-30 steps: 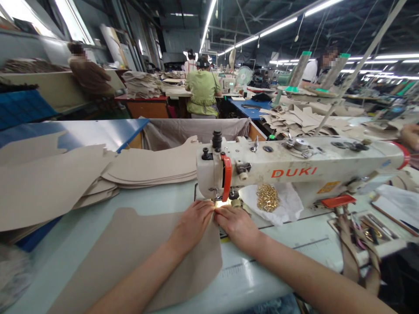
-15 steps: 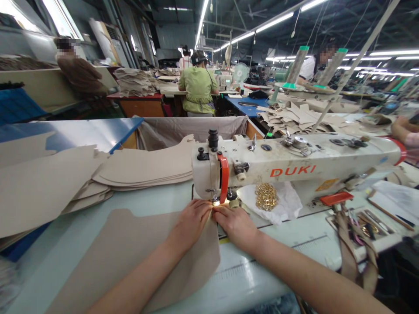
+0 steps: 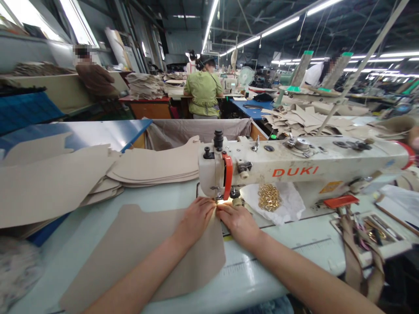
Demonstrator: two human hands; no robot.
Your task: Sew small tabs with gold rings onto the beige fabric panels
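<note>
A beige fabric panel [image 3: 140, 244] lies flat on the pale green sewing table, its upper right corner under the needle area of a white sewing machine [image 3: 258, 163]. My left hand [image 3: 196, 218] is closed at that corner, fingers bent together and pressing the panel's edge just in front of the presser foot. Against it, fingertip to fingertip, my right hand [image 3: 240, 224] pinches the same edge from the right. The fingertips hide the stitching spot, and a small lamp lights it. Right of the needle, a heap of gold metal rings [image 3: 269, 197] rests on white paper [image 3: 293, 205].
Stacked beige panels [image 3: 157, 168] lie left of the machine, with more panels [image 3: 52, 183] farther left. A tool tray [image 3: 389, 244] and hanging straps [image 3: 353, 257] are at the right. Behind the machine is a cloth-lined bin [image 3: 199, 131]. Co-workers, one in a green shirt [image 3: 203, 89], sit beyond.
The whole view has shifted slightly right and down as the head moved. Both hands stay at the needle, holding the panel's edge, with little visible movement of the panel.
</note>
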